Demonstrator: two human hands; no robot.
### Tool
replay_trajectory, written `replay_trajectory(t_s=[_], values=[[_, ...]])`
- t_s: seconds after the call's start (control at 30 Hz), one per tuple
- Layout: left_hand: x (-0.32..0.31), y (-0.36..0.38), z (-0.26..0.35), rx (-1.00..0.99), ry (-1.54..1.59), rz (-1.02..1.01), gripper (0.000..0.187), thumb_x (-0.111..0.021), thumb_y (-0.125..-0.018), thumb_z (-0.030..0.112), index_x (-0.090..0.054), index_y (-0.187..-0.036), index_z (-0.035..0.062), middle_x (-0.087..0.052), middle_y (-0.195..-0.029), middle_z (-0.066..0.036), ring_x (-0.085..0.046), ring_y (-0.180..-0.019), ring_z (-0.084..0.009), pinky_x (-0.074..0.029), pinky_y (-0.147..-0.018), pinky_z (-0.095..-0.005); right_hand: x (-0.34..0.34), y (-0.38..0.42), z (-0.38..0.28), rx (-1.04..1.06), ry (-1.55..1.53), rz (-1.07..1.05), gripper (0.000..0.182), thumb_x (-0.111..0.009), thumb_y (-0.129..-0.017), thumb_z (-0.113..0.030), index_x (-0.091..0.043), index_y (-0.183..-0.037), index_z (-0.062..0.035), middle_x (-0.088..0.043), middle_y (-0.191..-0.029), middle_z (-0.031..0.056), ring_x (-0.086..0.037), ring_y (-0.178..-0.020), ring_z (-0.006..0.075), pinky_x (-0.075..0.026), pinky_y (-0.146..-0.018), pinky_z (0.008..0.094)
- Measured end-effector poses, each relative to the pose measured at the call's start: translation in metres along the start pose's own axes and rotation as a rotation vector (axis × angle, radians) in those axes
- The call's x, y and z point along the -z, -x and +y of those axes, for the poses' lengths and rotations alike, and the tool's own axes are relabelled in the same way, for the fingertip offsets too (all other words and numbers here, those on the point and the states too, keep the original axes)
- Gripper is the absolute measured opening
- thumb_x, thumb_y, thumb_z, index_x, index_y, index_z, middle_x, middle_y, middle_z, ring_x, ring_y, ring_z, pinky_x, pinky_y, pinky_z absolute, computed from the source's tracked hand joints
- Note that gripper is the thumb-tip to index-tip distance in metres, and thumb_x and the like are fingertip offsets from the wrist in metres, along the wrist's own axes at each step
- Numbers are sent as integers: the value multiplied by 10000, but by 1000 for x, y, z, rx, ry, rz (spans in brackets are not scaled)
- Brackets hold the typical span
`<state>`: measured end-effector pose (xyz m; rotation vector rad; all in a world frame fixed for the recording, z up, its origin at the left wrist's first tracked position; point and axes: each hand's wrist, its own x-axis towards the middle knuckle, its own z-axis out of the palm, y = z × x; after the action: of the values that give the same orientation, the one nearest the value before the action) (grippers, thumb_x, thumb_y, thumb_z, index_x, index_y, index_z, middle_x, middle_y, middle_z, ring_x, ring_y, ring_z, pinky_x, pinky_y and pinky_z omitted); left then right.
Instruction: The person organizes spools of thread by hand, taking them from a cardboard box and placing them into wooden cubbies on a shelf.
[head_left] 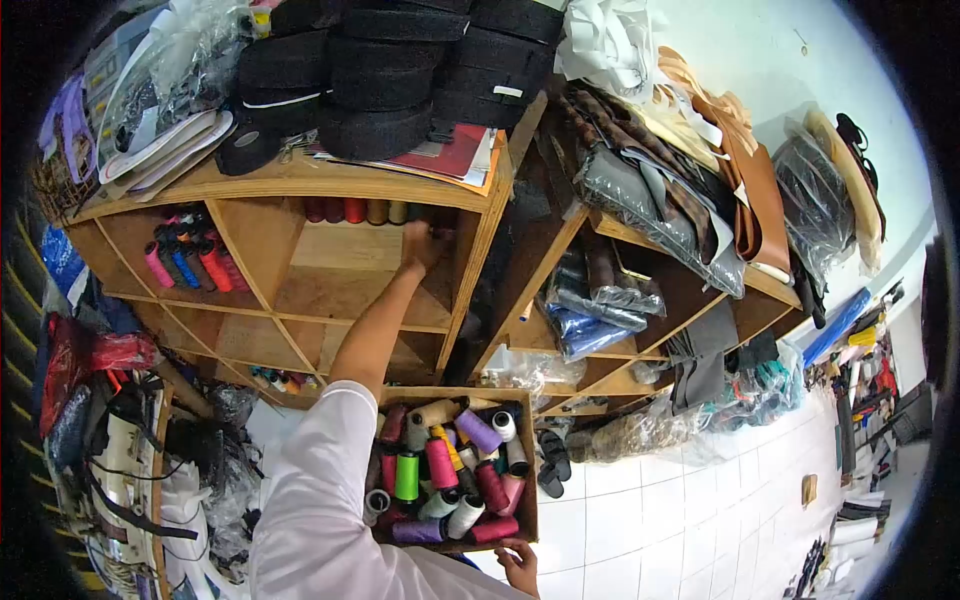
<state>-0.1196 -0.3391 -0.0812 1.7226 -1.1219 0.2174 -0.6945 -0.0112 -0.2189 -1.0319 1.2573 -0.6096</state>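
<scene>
My left hand point(420, 246) reaches into the upper compartment of a wooden shelf point(345, 187), at the right end of a row of thread spools point(355, 211). Its fingers are closed around what looks like a dark thread spool, mostly hidden by the hand and shade. Below my outstretched arm is an open box point(529, 440) filled with loose thread spools in pink, green, purple, white, grey and dark red. A bright green spool point(406, 478) stands among them. At the box's near right corner, my right hand point(518, 567) has its fingers curled against the edge.
Black webbing rolls point(385, 85) and papers lie on top of the shelf. Coloured spools point(190, 255) fill part of its left compartment. To the right, another shelf holds plastic-wrapped material point(600, 300). Black sandals point(552, 462) lie on the white tiled floor point(640, 520).
</scene>
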Motion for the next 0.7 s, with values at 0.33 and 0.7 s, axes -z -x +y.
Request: replay_trajectory(t_s=[0.33, 0.7], values=[[-5, 3, -10, -144, -63, 213, 194, -647, -852, 163, -680, -843, -28, -667, -774, -233, -667, -734, -394, -487, -596, -450, -2, -12, 4, 8, 33, 16, 199, -719, -856, -5, -628, -1032, -14, -642, -952, 54, -609, -921, 131, -512, -814, 280], [-30, -4, -55, -37, -586, 1, 93, -655, -766, 26, -667, -674, 19, -614, -627, -178, -641, -581, -272, -442, -496, -389, -5, -11, 13, 41, 52, 4, 229, -679, -882, -6, -599, -1096, -24, -642, -987, 64, -646, -862, 157, -549, -733, 277]])
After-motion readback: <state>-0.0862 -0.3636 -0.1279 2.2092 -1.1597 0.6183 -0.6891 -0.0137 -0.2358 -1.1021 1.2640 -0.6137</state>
